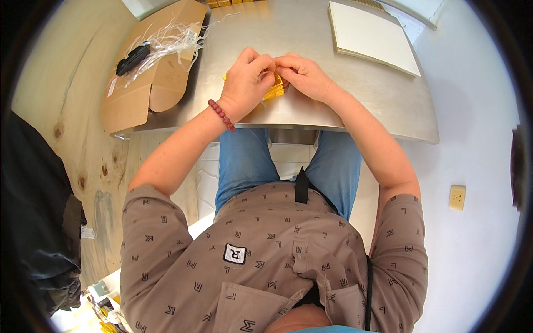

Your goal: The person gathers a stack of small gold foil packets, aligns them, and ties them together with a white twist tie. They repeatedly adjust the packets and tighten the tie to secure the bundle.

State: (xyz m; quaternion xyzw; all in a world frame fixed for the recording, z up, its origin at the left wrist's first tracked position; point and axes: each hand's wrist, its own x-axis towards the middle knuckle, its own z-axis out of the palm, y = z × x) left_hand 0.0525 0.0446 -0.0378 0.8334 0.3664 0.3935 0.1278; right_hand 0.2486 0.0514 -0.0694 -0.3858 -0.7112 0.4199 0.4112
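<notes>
My left hand (249,82) and my right hand (307,76) meet over the metal table, fingertips almost touching. Between and beneath them shows a shiny yellow-gold packet (275,90), creased and partly covered by my hands. The left fingers are curled and closed around its upper part. My right thumb and forefinger are pinched together at the same spot, beside the left fingertips. A bit of yellow also peeks out to the left of my left hand. What exactly lies between the fingertips is hidden.
An open cardboard box (166,91) on the left holds clear plastic strips (172,41) and a black object (133,60). A stack of white sheets (373,38) lies at the right. Gold pieces (225,3) line the far edge of the steel table (361,105).
</notes>
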